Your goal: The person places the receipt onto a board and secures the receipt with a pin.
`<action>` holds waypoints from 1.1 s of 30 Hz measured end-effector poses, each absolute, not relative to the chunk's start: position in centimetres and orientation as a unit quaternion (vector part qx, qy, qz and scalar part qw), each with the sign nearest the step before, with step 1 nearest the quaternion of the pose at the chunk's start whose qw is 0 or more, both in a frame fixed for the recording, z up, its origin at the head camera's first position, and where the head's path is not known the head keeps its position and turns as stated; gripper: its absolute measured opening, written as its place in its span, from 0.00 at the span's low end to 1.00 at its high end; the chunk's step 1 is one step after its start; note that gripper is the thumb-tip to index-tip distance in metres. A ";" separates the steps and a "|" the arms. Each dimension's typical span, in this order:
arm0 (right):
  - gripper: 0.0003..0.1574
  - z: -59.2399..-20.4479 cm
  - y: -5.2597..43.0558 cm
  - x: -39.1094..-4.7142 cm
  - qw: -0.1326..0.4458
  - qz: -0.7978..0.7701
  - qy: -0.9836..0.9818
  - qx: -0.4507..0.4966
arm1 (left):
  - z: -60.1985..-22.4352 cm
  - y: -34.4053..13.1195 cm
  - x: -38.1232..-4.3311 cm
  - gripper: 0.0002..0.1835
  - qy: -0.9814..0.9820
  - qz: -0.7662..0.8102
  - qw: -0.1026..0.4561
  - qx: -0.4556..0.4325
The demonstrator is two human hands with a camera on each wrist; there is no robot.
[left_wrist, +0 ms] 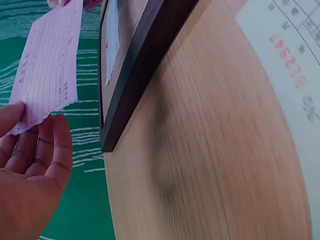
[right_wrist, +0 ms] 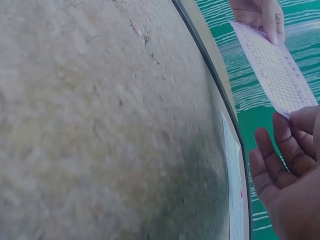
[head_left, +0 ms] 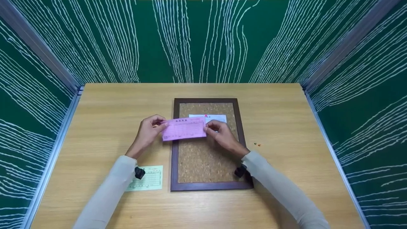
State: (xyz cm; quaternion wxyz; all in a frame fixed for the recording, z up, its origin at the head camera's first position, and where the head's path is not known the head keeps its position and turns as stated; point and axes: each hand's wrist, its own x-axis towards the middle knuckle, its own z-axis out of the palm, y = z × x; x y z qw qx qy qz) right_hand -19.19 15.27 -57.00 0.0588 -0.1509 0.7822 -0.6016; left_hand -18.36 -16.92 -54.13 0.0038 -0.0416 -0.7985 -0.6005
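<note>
A pink printed form (head_left: 184,128) is held up over the left part of a framed cork board (head_left: 208,162). My left hand (head_left: 149,128) pinches its left end between thumb and fingers, and my right hand (head_left: 222,133) pinches the right end. In the left wrist view the pink form (left_wrist: 50,65) shows ruled lines and a ragged short edge by the left thumb. Behind it, a white paper (head_left: 219,119) lies on the upper cork with a red pin (head_left: 206,115) at its top edge; the pink form and right hand hide part of it.
On the wooden table (head_left: 105,133), a green printed form (head_left: 151,178) lies left of the board, partly under the left forearm. Two small pins (head_left: 257,144), one reddish and one dark, lie right of the board. Green walls with white lines (head_left: 203,41) enclose the table.
</note>
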 end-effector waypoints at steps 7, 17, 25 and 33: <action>0.05 -56.8 16.7 -19.2 0.055 -0.615 0.775 -0.136 | -54.2 -15.2 -18.9 0.03 -0.784 -0.619 0.022 -0.029; 0.06 -56.2 18.8 -19.1 0.033 -0.611 0.783 -0.113 | -54.0 -13.6 -19.0 0.03 -0.773 -0.633 -0.007 -0.047; 0.07 -55.2 20.3 -18.8 0.027 -0.619 0.777 -0.109 | -53.4 -12.4 -19.0 0.04 -0.782 -0.620 -0.020 -0.058; 0.09 -55.0 21.4 -18.2 0.026 -0.611 0.785 -0.098 | -52.9 -11.5 -19.0 0.02 -0.800 -0.594 -0.005 -0.079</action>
